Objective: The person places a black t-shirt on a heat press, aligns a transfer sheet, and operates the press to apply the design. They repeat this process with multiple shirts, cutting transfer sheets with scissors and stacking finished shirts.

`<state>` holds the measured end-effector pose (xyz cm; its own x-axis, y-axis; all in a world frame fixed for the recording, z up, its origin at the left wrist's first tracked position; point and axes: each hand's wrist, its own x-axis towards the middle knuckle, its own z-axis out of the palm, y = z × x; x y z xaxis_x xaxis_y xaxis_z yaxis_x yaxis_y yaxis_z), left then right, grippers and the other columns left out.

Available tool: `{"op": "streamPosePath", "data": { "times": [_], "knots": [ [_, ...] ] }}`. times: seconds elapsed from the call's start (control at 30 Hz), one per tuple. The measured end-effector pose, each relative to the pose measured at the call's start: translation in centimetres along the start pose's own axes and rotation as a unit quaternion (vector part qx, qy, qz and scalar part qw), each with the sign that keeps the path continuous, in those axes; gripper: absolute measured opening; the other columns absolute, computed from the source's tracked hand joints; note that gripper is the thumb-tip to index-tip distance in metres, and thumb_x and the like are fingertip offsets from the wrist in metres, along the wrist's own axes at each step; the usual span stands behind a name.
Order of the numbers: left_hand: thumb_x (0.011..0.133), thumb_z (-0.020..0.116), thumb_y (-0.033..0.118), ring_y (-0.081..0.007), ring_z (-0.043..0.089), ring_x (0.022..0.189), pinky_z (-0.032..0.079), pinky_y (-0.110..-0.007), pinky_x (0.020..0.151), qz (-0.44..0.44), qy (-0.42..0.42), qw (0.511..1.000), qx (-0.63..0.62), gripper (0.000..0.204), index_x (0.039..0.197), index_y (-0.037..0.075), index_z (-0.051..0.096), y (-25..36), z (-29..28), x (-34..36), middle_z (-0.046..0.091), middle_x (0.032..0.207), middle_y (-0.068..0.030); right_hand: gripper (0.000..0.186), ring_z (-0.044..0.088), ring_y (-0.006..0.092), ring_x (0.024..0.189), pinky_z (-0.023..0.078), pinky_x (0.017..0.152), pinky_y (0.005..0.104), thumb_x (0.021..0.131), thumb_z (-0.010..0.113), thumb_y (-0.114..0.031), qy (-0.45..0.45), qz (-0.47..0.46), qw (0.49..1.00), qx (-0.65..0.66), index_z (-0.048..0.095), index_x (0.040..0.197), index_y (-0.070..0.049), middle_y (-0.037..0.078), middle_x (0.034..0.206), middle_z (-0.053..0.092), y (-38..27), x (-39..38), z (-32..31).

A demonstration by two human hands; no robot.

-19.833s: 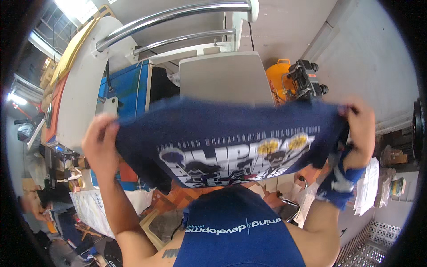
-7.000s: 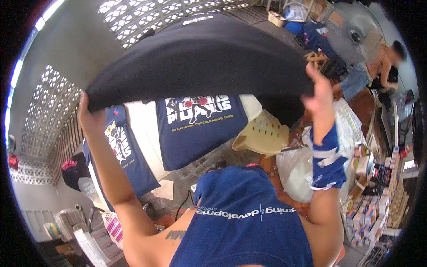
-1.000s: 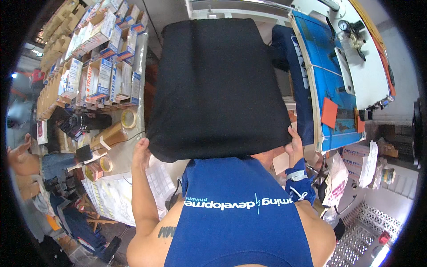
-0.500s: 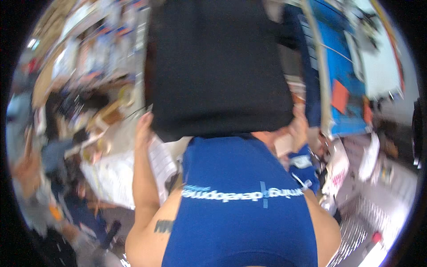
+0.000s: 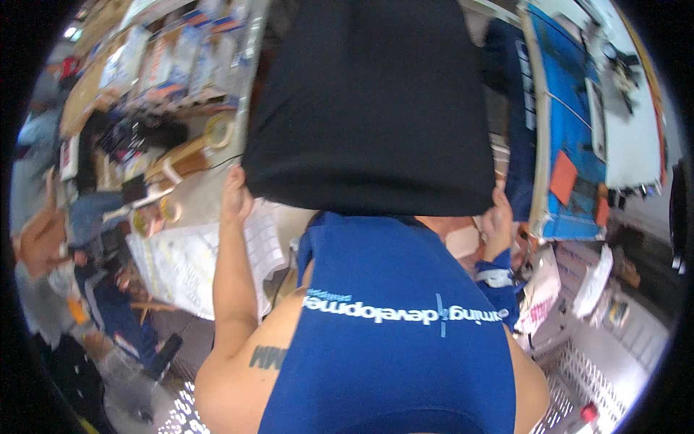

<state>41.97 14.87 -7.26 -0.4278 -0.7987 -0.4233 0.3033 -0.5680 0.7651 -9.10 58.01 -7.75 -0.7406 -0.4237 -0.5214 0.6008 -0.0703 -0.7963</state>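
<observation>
Open-fronted boxes (image 5: 155, 65), white and blue, stand in rows at the upper left; blur hides what is in them. Below them, one tape roll (image 5: 219, 132) rests near the rack's edge and another roll (image 5: 170, 208) lies nearer the person, by a wide printed sheet (image 5: 181, 260). The black cloth (image 5: 369, 108) spreads flat and smooth in front of the person's body, its near edge drawn almost straight between the two hands, just beyond the blue top (image 5: 390, 311) they wear. The left hand (image 5: 235, 195) is clamped on the near left corner; the right hand (image 5: 499, 219) is clamped on the near right corner, its wrist wrapped in blue fabric. Most of the cloth lies beyond and between the hands, which are well apart. Just right of it hangs a navy cloth (image 5: 520, 145), beside a blue panel (image 5: 571, 137) bearing an orange patch (image 5: 563, 178). Another person (image 5: 43, 231) shows, blurred, at the far left.
</observation>
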Motion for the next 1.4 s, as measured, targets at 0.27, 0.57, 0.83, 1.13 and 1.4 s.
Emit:
{"op": "streamPosePath", "data": {
  "times": [0.27,0.57,0.83,1.13,1.4],
  "knots": [
    [0.102,0.06,0.031,-0.0211,0.064,0.103,0.052,-0.039,0.089,-0.087,0.069,0.911,0.397,0.036,0.115,0.0,0.072,-8.5,1.8,3.7,0.073,0.105,-0.0091,0.043,0.068,0.0269,0.106,0.054,0.096,0.0416,0.106,0.051,-0.035,0.039,0.069,0.978,-0.195,0.062,0.128,0.001,0.013,0.121,0.069,4.3,1.6,5.4],
    [0.099,0.064,0.034,-0.0238,0.064,0.104,0.051,-0.04,0.092,-0.209,-0.124,0.96,-0.137,0.042,0.116,-0.004,0.07,-2.4,11.6,20.1,0.071,0.109,-0.012,0.068,0.061,0.0291,0.123,0.047,0.106,0.0428,0.104,0.047,-0.055,-0.179,0.175,0.967,0.037,0.051,0.144,-0.001,0.017,0.137,0.061,-4.8,11.1,15.9],
    [0.096,0.068,0.037,-0.0261,0.064,0.105,0.051,-0.04,0.094,-0.054,0.012,0.995,-0.088,0.049,0.118,-0.007,0.068,11.6,18.7,35.9,0.07,0.113,-0.0145,0.066,0.067,0.0379,0.109,0.051,0.1,0.0441,0.098,0.054,-0.052,-0.14,-0.007,0.976,0.166,0.063,0.127,0.006,0.023,0.122,0.068,-13.9,27.0,23.3],
    [0.096,0.067,0.032,-0.0356,0.067,0.108,0.051,-0.044,0.1,0.023,0.208,0.977,0.031,0.049,0.124,-0.008,0.064,6.8,13.2,40.4,0.07,0.117,-0.0184,0.051,0.072,0.0325,0.096,0.054,0.093,0.0382,0.099,0.055,-0.038,0.058,-0.012,0.998,-0.036,0.067,0.12,0.008,0.021,0.109,0.072,-10.6,33.0,20.1],
    [0.097,0.065,0.032,-0.0354,0.067,0.108,0.051,-0.044,0.1,-0.009,0.138,0.99,-0.038,0.047,0.122,-0.008,0.065,6.4,12.2,41.6,0.07,0.118,-0.019,0.054,0.067,0.0319,0.105,0.049,0.1,0.0385,0.099,0.053,-0.04,0.078,-0.036,0.992,-0.087,0.065,0.124,0.007,0.019,0.119,0.069,-10.8,30.7,21.9]
  ]
}}
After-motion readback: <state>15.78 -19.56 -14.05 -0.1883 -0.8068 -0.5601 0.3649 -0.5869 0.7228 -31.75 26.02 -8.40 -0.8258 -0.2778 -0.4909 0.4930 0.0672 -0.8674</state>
